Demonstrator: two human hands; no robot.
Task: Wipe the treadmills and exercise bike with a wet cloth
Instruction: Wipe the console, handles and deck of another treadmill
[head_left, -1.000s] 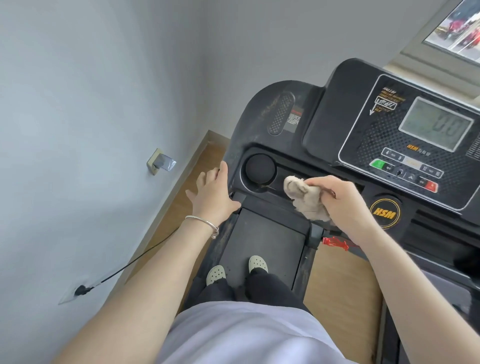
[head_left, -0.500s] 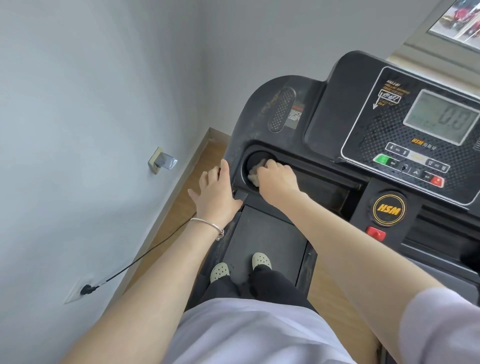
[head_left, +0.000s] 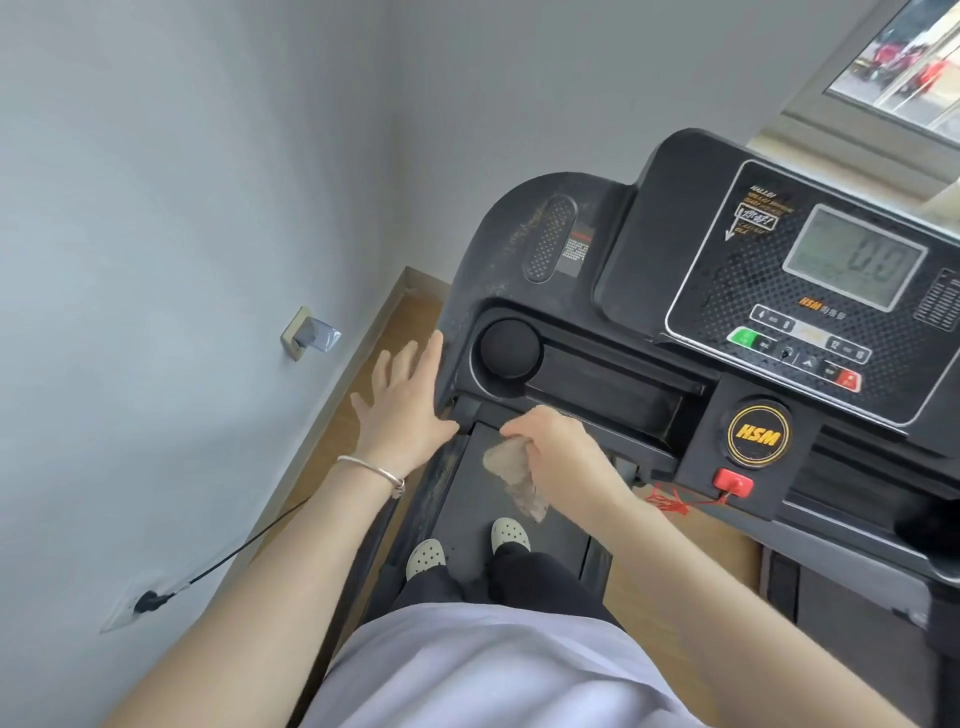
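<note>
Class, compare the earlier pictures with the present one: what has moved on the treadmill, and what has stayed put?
The right hand, gripping the cloth, came out of the round cup holder where it wiped half a second ago and drew back toward the person, over the belt. Unchanged: the left hand rests open on the console's left edge, and the feet stand on the belt.

right hand (head_left: 558, 457) grips cloth (head_left: 511, 470) | left hand (head_left: 402, 402) flat on treadmill (head_left: 519, 249) console edge

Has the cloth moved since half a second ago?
Yes. The cloth, gripped by the right hand, has come out of the round cup holder toward the person, below the console's front edge.
</note>
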